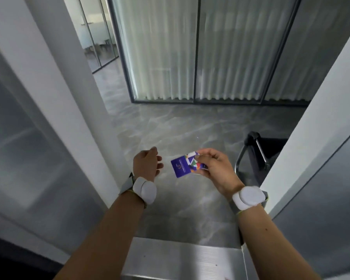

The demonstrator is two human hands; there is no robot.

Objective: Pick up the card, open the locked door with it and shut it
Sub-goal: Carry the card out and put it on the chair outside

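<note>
The purple card (185, 165) is pinched by the right hand (214, 169). The left hand (147, 163), beside the card, is loosely curled and empty. No door is seen shut (that seems left).

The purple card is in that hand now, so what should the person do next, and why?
Probably turn back to pull the door shut. The right hand pinches the purple plastic card, the left hand is free, and the doorway already stands open onto the grey floor.

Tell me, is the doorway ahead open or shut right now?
Open: floor runs unbroken between the white frames to the glass wall. The right hand holds the card.
</note>
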